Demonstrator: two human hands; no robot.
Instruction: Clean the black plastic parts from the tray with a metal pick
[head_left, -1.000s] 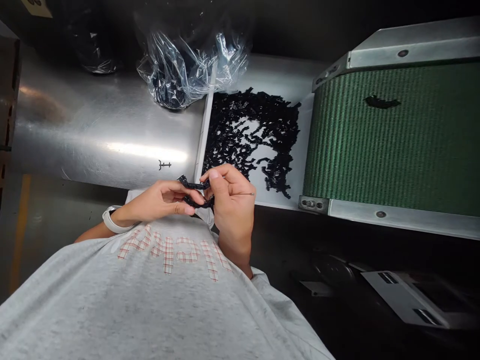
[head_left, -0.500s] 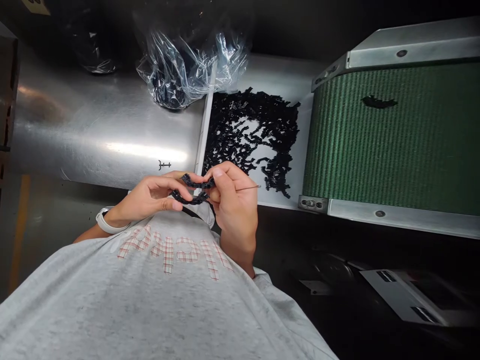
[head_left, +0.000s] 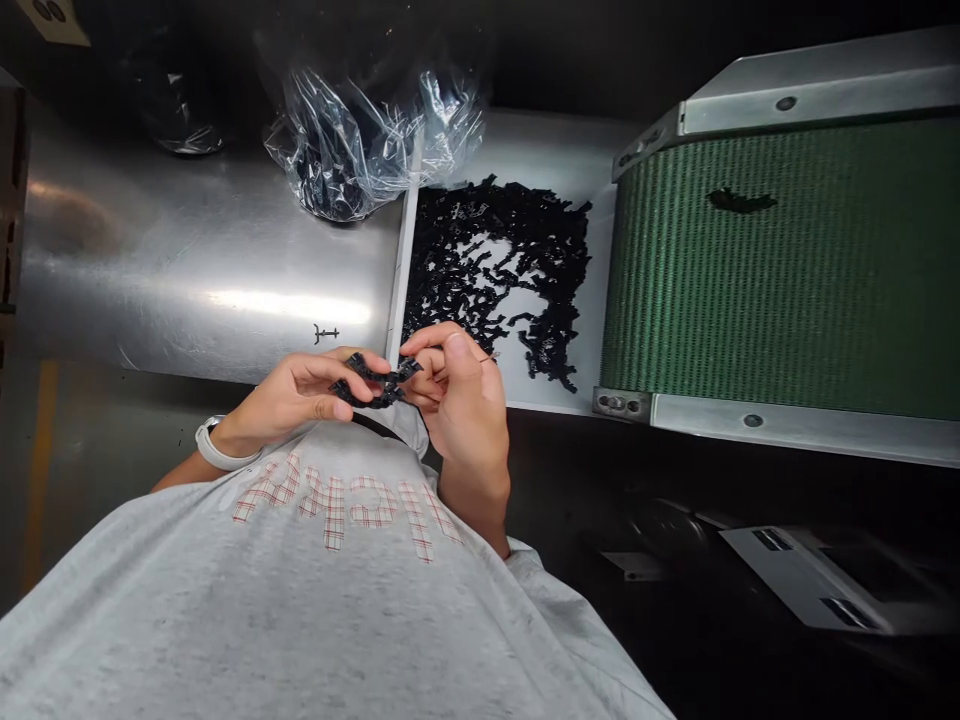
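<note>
My left hand [head_left: 300, 388] is closed on two curved black plastic parts [head_left: 379, 393], pinched between fingers and thumb in front of my shirt. My right hand [head_left: 469, 395] is beside them, its fingers bent and its index finger reaching left over the parts' right end. A thin metal pick [head_left: 487, 358] pokes out from the right hand; most of it is hidden by the fingers. Whether the right fingertips touch the black parts, I cannot tell. Just beyond the hands lies a heap of similar small black parts [head_left: 555, 235] on a white tray [head_left: 600, 225].
A small black branched piece [head_left: 326, 333] lies on the steel table [head_left: 150, 290]. Clear plastic bags [head_left: 337, 150] with dark contents stand at the back. To the right is a green conveyor belt [head_left: 750, 300] carrying one black part [head_left: 741, 200]. A grey control box [head_left: 817, 580] sits lower right.
The right hand has drawn slightly away from the parts and its index finger has straightened. Less of the pick shows. In the left hand, the two black parts now sit closer together.
</note>
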